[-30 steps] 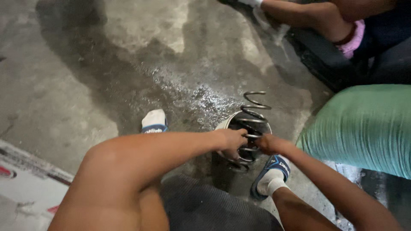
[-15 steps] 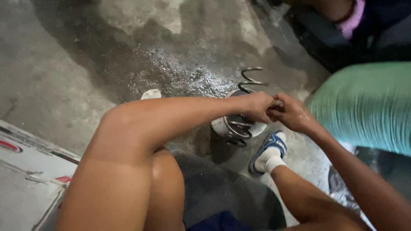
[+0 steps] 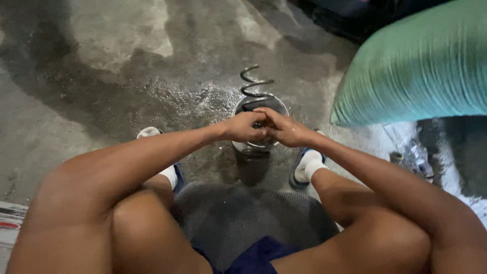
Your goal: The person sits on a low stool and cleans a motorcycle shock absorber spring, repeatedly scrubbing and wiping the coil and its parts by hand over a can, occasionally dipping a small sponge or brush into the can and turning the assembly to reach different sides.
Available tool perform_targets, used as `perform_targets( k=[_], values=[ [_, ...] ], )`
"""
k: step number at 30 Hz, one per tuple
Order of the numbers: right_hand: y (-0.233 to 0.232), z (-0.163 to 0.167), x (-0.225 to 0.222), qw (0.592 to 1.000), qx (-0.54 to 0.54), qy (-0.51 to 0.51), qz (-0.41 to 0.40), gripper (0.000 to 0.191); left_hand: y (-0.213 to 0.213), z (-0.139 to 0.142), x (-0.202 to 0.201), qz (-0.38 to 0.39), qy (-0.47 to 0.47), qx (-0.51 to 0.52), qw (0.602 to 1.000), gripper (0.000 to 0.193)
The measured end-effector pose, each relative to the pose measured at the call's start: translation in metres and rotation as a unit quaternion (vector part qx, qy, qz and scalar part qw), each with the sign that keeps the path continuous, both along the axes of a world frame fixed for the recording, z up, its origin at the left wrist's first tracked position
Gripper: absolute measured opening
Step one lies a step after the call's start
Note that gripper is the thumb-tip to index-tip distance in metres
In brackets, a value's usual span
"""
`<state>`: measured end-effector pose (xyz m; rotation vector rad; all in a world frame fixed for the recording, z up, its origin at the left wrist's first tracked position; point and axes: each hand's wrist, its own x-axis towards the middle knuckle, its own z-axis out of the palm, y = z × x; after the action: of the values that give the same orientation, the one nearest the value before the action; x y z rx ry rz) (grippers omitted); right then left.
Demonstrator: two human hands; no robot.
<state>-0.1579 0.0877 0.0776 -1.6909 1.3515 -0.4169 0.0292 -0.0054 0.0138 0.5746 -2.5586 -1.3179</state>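
I see both hands meeting over a small metal bucket (image 3: 259, 146) that stands on the wet concrete floor (image 3: 101, 66) between my two feet. My left hand (image 3: 245, 127) is curled shut, and my right hand (image 3: 285, 129) wraps against it from the other side. Both seem clamped on the lower part of a dark steel coil spring (image 3: 255, 87), but their fingers cover the contact, so I cannot tell exactly what each one pinches. The spring's upper turns rise free beyond the hands, tilted away from me, while its lower end goes down into the bucket.

I judge the spring stiff and fairly heavy for its size, and probably slick, since the floor around the bucket glistens with wet. The bare wire of a single turn looks like the surest place to hold it; the end coil could slip or roll in the palm.

What else the bucket holds is hidden by my hands; only its pale rim and wall show. A large green woven sack (image 3: 411, 66) lies to my right, well apart from the bucket.
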Motion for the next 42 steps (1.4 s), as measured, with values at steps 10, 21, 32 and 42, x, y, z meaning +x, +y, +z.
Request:
perform_targets(
  k=[10,21,32,42],
  values=[
    [0.004,-0.037,-0.009,0.994,0.028,-0.1,0.021,0.052,0.007,0.001,-0.004,-0.078,-0.076,-0.044,0.993,0.048],
    [0.016,-0.029,0.003,0.997,0.041,-0.016,0.056,0.034,0.019,0.001,0.011,-0.119,-0.151,-0.05,0.98,0.037],
    [0.023,-0.056,-0.003,0.973,-0.089,0.173,0.122,0.029,0.026,-0.008,0.03,-0.07,-0.181,-0.097,0.976,0.028],
    [0.037,-0.057,-0.017,0.952,0.275,-0.114,0.076,0.026,0.025,-0.033,0.037,-0.169,-0.36,-0.127,0.909,0.027]
  ],
)
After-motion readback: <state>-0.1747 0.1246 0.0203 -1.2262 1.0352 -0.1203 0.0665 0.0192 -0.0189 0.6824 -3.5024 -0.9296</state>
